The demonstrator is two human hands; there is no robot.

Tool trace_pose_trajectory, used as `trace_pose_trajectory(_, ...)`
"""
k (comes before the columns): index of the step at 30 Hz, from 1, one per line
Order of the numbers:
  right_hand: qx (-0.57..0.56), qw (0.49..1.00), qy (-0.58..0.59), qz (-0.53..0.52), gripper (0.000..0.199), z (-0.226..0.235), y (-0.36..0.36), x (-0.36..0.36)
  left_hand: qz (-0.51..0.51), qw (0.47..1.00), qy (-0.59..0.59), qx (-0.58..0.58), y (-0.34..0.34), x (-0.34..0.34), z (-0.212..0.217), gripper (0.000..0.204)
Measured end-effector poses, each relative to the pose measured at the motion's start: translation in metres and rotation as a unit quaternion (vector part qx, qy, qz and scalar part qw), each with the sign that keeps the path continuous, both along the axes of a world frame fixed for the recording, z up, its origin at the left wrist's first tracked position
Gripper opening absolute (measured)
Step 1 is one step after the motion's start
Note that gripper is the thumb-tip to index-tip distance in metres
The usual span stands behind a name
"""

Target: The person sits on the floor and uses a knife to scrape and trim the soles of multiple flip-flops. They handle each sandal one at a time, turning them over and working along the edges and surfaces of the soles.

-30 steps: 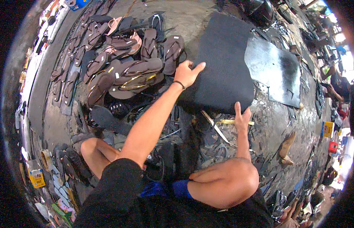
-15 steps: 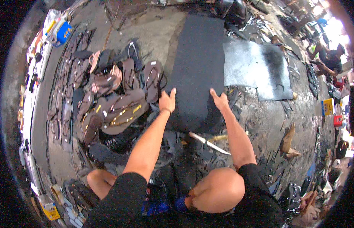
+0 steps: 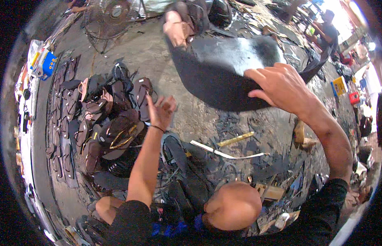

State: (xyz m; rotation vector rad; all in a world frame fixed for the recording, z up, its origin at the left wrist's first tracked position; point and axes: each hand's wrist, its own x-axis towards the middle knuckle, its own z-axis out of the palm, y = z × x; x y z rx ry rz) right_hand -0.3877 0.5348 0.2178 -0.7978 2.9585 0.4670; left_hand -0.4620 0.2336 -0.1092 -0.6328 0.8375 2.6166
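My right hand (image 3: 281, 86) grips the near edge of a bendy black sheet (image 3: 215, 90), thumb below and fingers on top. The sheet is raised and curved, its right end sweeping up past my wrist. At its far left end is a blurred limb (image 3: 176, 30) of another person; I cannot tell whether it is a hand or a foot. My left hand (image 3: 161, 112) is empty with fingers spread, just right of a pile of dark brown flip-flops (image 3: 121, 127). A shiny grey sheet (image 3: 232, 53) shows beyond the black one, partly covered by it.
Rows of dark soles (image 3: 64, 123) lie at the left. A fan (image 3: 111, 18) stands at the far left. A white strip (image 3: 215, 152) and a yellowish stick (image 3: 236, 139) lie on the scrap-strewn floor before me. Another person (image 3: 326, 33) sits at the far right.
The black sheet has been lifted and swung from lengthwise to crosswise. My left hand has let go of it and moved left. My right hand has moved right and up with it.
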Motion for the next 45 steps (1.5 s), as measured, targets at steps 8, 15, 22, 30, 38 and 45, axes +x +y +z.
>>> trace_pose_trajectory(8, 0.141, 0.947, 0.209, -0.198, 0.045, -0.122, 0.267, 0.147, 0.135, 0.969, 0.111, 0.175, -0.019, 0.087, 0.003, 0.092)
trace_pose_trajectory(15, -0.228, 0.791, 0.108, -0.557, 0.068, -0.363, 0.089, 0.488, -0.039, 0.988, -0.119, -0.093, -0.049, 0.259, -0.033, 0.092)
trace_pose_trajectory(22, -0.188, 0.715, 0.205, -0.642, 0.061, -0.439, -0.027, 0.602, -0.215, 0.952, -0.061, -0.208, -0.018, 0.264, -0.044, 0.037)
trace_pose_trajectory(30, -0.739, 0.265, 0.156, -0.599, 0.047, -0.364, 0.018, 0.545, -0.233, 0.946, -0.044, -0.222, -0.012, 0.26, -0.023, 0.037)
trace_pose_trajectory(38, -0.726, 0.206, 0.161, -0.636, 0.03, -0.38, 0.019, 0.496, -0.21, 0.928, -0.114, -0.287, -0.01, 0.258, -0.047, 0.038)
trace_pose_trajectory(45, -0.288, 0.505, 0.251, -0.774, 0.035, -0.388, 0.033, 0.677, -0.272, 0.915, -0.011, -0.297, -0.012, 0.257, 0.008, 0.042)
